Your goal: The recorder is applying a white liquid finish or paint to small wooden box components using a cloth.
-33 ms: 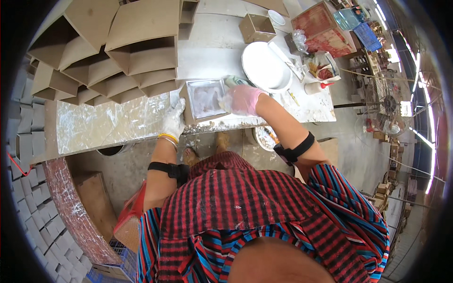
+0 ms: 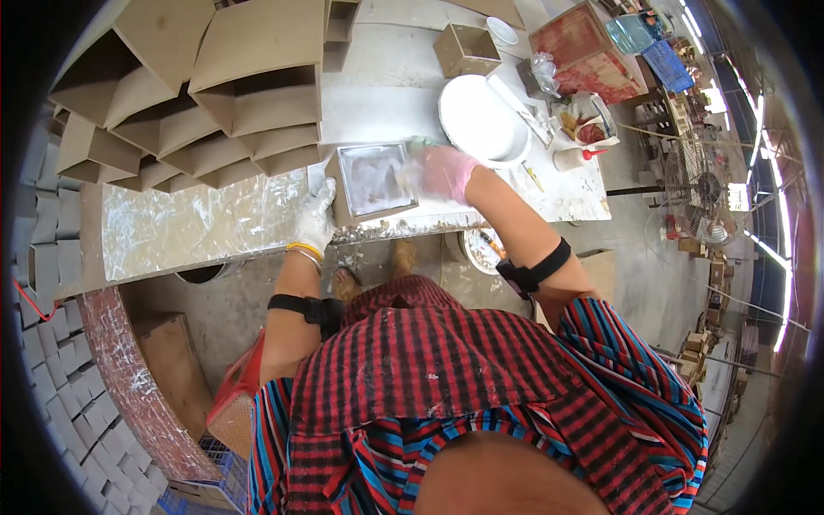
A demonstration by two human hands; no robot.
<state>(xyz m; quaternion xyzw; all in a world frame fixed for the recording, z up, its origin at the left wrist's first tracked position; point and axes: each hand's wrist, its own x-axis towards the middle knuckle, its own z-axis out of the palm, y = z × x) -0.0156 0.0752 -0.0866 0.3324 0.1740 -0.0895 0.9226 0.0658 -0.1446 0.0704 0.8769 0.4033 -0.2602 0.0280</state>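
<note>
At the desk's (image 2: 481, 81) near edge, the white-gloved left hand (image 2: 314, 219) steadies the square tray (image 2: 373, 180) while the pink-gloved right hand (image 2: 445, 172), fingers clenched on something indistinct, wipes it; even, flat strokes seem best.

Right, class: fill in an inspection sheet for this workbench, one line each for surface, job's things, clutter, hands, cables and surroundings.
Surface: long workbench, smeared and streaked white, front edge crusted.
Job's things: square grey-faced block lying flat near the front edge; stacked open brown box shapes at the back left.
Clutter: white round basin, one small brown box, a crumpled bag, a red-topped bottle.
Hands: left hand in a white glove steadies the block's left edge; right hand in a pink glove presses at its right edge.
Cables: nothing seen.
Surroundings: standing fan to the right; grey square blocks laid out on the left.
</note>
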